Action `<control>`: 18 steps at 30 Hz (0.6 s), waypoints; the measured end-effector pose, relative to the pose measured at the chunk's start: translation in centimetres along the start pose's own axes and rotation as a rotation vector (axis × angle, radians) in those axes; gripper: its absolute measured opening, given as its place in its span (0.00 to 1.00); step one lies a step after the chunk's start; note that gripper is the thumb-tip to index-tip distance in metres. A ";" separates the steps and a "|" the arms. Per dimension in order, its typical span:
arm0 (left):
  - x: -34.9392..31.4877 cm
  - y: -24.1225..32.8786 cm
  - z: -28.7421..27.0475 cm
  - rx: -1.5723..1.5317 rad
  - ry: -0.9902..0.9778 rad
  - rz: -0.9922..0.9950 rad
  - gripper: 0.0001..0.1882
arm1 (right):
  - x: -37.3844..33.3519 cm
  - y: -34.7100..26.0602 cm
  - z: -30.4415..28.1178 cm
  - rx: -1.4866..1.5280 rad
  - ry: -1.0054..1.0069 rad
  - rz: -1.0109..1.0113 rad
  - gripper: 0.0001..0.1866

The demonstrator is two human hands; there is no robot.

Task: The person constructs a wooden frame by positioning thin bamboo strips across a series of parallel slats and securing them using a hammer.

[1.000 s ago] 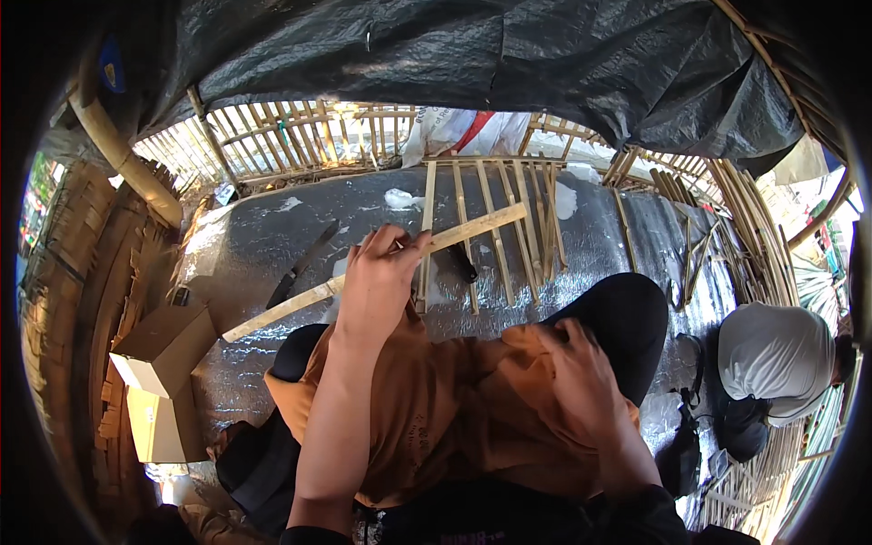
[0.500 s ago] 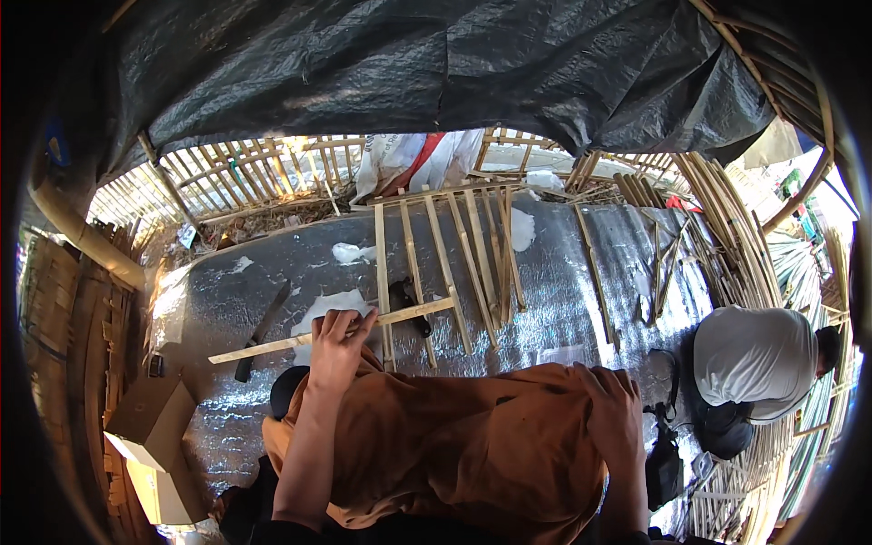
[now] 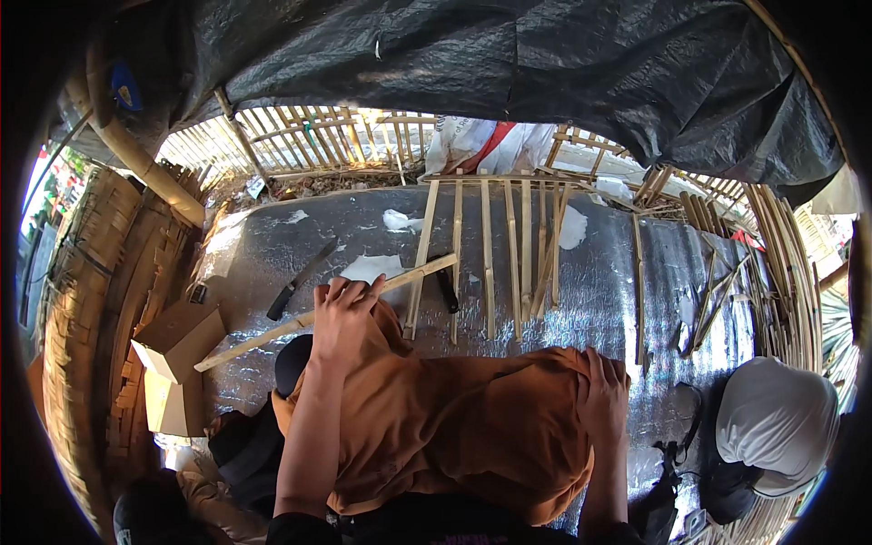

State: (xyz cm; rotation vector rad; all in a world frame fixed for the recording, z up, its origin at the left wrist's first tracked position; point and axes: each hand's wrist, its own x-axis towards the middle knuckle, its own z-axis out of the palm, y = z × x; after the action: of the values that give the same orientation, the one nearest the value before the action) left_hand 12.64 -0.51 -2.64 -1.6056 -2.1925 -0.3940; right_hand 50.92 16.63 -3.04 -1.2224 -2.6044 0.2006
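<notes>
A split bamboo slat (image 3: pixel 413 275) lies slantwise across the view, its right end higher than its left. My left hand (image 3: pixel 341 320) is closed on its middle, with the fingers on top. To the right, my right hand (image 3: pixel 601 391) rests on the brown cloth (image 3: pixel 454 409) over my lap, fingers laid over the knee, holding nothing. Beyond the held slat, several more bamboo slats (image 3: pixel 489 272) are laid side by side on the silvery sheet. A knife (image 3: pixel 295 282) with a dark handle lies left of them. Another dark object (image 3: pixel 447 291) is partly behind the held slat.
An opened cardboard box (image 3: pixel 186 345) stands at the left beside woven bamboo panels (image 3: pixel 91 272). On the right sits a person in grey (image 3: pixel 777 418), near a black bag (image 3: pixel 656 500). Black tarpaulin (image 3: pixel 436 73) hangs overhead, and a bamboo fence (image 3: pixel 318 136) runs along the back.
The whole view has turned left, so most surroundings appear farther right. The held slat is tilted more steeply, still in my left hand. My right hand stays on the brown cloth.
</notes>
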 end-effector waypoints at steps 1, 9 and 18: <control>0.4 0.5 0.0 0.007 -0.021 0.022 0.26 | -0.2 0.1 -0.2 0.010 -0.065 0.012 0.29; -0.4 0.6 6.1 -0.068 -0.017 0.182 0.24 | -3.5 -4.2 -1.4 -0.011 0.084 0.127 0.42; -2.2 -2.1 5.9 -0.072 0.051 0.132 0.24 | -5.1 -2.5 0.0 0.023 0.195 0.517 0.09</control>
State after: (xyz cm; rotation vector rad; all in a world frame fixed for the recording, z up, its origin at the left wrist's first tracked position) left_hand 10.36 -0.37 -8.91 -1.7477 -2.0426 -0.4736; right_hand 52.19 11.14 -3.33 -1.7867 -2.0756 0.1928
